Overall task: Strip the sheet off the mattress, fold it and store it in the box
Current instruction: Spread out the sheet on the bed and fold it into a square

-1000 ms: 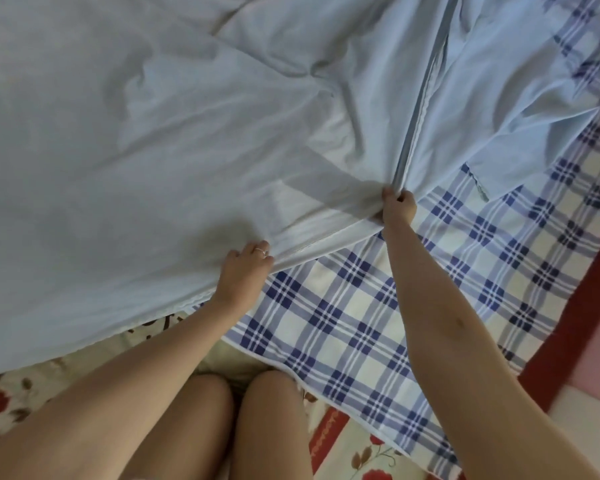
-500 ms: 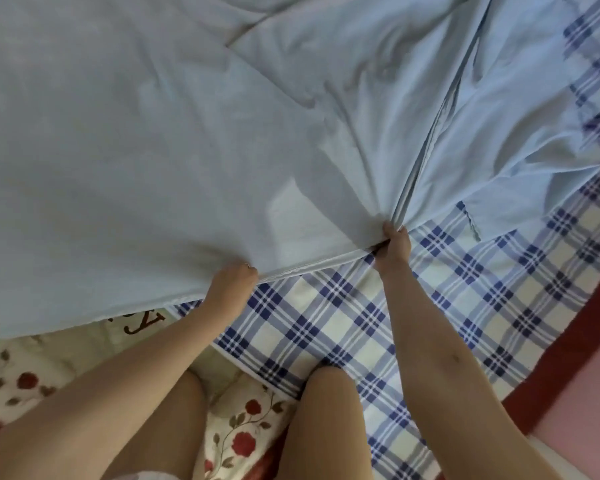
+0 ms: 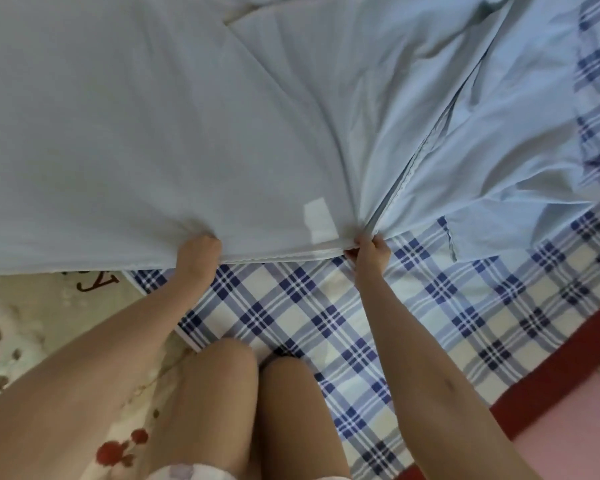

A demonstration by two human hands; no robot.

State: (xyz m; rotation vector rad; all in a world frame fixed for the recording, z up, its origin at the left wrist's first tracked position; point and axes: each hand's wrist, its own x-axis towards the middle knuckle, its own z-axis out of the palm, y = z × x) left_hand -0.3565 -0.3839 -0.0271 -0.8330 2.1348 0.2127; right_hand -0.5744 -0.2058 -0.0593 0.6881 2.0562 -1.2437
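Over the checked mattress cover [image 3: 291, 306], the near hem of the pale blue sheet [image 3: 153, 133] is clamped in the left hand [image 3: 197, 252] and pinched by the right hand [image 3: 369, 252]. Spread beyond, it is judged light and limp, best taken at corners.

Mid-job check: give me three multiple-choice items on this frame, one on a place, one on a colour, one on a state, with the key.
1. What shows just below the sheet's near edge at mid-frame?
A. bare floor
B. blue-and-white plaid cloth
C. a box

2. What colour is the sheet?
A. red
B. light blue
C. green

3. How do the left hand and right hand stand?
A. both grip the sheet's edge
B. both open above it
C. only the left grips

Key: 1 B, plaid lies beside both wrists; 2 B, pale blue fills the upper frame; 3 A, fingers of both curl into the bunched edge.
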